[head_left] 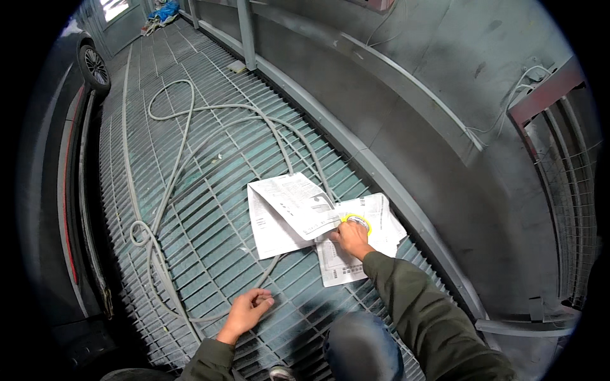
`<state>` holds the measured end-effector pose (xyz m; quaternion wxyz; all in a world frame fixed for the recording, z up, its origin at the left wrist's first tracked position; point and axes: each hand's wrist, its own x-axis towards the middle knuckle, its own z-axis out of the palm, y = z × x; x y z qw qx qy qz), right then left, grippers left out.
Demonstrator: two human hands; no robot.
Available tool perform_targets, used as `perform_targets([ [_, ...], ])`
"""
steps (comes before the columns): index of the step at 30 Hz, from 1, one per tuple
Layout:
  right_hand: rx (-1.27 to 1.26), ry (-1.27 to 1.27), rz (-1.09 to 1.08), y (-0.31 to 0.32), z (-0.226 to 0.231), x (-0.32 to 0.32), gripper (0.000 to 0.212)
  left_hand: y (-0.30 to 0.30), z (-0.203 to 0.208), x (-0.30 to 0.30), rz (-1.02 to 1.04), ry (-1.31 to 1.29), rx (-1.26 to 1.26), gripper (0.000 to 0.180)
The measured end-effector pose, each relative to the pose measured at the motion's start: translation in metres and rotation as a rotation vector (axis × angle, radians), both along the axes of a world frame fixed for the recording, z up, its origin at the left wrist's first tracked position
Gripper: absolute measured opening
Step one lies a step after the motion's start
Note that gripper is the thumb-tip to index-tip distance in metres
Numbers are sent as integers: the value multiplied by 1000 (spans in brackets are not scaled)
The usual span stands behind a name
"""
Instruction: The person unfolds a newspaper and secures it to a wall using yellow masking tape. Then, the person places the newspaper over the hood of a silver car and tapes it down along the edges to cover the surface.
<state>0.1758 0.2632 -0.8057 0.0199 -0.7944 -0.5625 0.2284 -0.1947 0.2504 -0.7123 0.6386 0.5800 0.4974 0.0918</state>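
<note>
A folded printed paper sheet [289, 202] lies on the floor grating, its upper flap lifted toward the right. My right hand [353, 240] is closed at that flap's right corner, with the fingertips partly hidden. Just beyond its knuckles is a yellow ring-shaped item [359, 220], which looks like a roll of tape. Under the hand and the ring spreads a second printed sheet [346, 270]. My left hand [246, 312] hovers over the grating to the near left, fingers loosely bent, thumb apart, holding nothing.
A grey hose [190, 108] loops over the slatted metal grating [216, 184]. Along the left stands a dark car [54, 190] with a wheel [95, 65]. A metal rail [375, 166] and grey wall border the right. Blue plastic [164, 11] lies at the far end.
</note>
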Motion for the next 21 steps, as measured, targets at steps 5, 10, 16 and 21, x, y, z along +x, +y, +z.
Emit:
perform_targets([
  [5,44,-183,-47,34,-19,-43,49,1,9,-2,30,15,15,32],
  [10,32,-224,-31,41,-35,-46,33,7,25,-1,21,55,36,30],
  [16,84,-27,-85,22,-35,0,31,22,24,-2,-15,57,87,30],
  [21,52,408,-337,3,-1,34,24,28,38,15,90,-119,21,27],
])
